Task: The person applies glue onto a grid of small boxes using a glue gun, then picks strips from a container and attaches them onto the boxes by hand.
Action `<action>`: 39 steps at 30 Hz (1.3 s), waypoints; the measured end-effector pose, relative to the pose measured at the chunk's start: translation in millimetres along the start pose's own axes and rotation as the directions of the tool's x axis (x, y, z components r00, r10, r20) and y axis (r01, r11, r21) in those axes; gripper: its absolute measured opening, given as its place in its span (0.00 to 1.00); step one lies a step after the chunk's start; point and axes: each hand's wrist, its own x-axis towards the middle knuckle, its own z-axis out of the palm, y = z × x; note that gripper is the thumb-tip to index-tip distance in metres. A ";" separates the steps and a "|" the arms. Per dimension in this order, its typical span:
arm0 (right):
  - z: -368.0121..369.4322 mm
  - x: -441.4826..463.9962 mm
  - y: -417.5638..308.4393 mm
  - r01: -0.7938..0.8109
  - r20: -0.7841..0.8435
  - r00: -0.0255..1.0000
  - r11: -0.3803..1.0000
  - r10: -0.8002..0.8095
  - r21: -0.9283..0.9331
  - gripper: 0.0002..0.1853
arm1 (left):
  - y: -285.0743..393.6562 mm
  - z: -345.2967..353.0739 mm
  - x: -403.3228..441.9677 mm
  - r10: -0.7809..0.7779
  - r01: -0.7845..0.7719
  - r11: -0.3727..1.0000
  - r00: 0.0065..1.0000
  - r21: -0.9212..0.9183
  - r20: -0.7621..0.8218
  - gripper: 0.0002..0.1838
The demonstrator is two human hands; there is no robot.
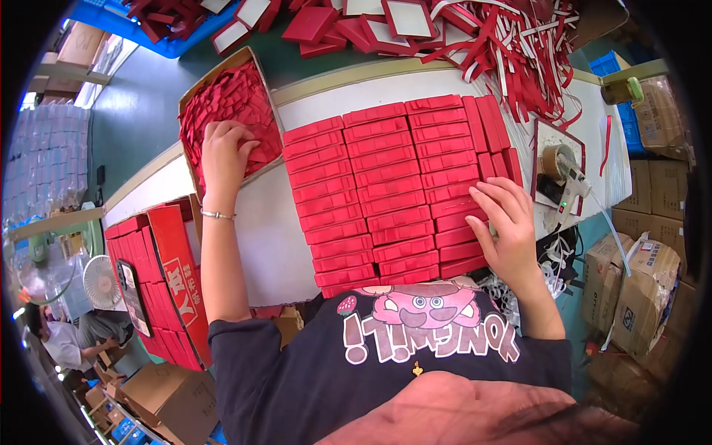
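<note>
Rows of small red boxes stand packed together on the white tabletop. My left hand reaches into a cardboard box at the upper left, which is full of small red pieces. Its fingers are bent down among the pieces, and whether they pinch one cannot be made out. My right hand rests at the right side of the red boxes, its fingers apart and touching the nearest ones, with nothing held.
A glue gun and a tape roll lie at the right. Red and white ribbons heap at the top right. A carton of red boxes, a phone and a small fan are at the left. Another person sits at the far left.
</note>
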 end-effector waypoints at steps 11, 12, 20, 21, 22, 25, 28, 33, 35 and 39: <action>-15.1 -25.9 -27.1 -0.162 0.010 0.983 0.850 0.182 0.501 0.23 | 187.5 -77.4 -36.1 0.145 0.034 0.673 0.974 -0.739 0.177 0.06; -14.3 -24.3 -31.4 -0.230 0.080 0.971 0.784 0.227 0.577 0.23 | 208.7 -75.0 -38.5 0.263 0.045 0.592 0.933 -0.805 0.245 0.07; -1.6 -41.2 -22.7 -0.428 0.221 0.885 0.531 0.410 0.731 0.06 | 260.6 -45.2 -50.2 0.291 0.307 0.476 0.830 -0.824 0.477 0.07; -0.9 -40.3 -21.4 -0.463 0.239 0.863 0.506 0.445 0.728 0.05 | 260.3 -44.6 -51.7 0.278 0.283 0.494 0.844 -0.822 0.458 0.07; -1.7 -38.4 -17.8 -0.478 0.253 0.860 0.523 0.443 0.706 0.04 | 258.4 -42.7 -54.5 0.265 0.261 0.512 0.859 -0.818 0.439 0.08; -0.8 -29.4 -4.2 -0.516 0.282 0.841 0.526 0.462 0.676 0.04 | 249.0 -33.4 -59.0 0.290 -0.014 0.637 0.931 -0.771 0.222 0.10; 11.8 -18.8 11.4 -0.527 0.295 0.821 0.451 0.489 0.720 0.06 | 239.9 -25.5 -60.2 0.417 -0.306 0.695 0.909 -0.650 0.018 0.13; 8.8 1.8 19.6 -0.599 0.359 0.795 0.536 0.489 0.595 0.07 | 244.9 -29.1 -57.3 0.559 -0.511 0.742 0.829 -0.434 -0.021 0.23; 8.8 4.1 19.5 -0.579 0.326 0.815 0.632 0.480 0.516 0.07 | 247.7 -28.8 -54.1 0.575 -0.525 0.786 0.815 -0.326 0.075 0.30; 7.6 3.2 15.9 -0.439 0.190 0.898 0.793 0.396 0.422 0.08 | 250.0 -23.3 -53.4 0.596 -0.563 0.802 0.778 -0.201 0.197 0.39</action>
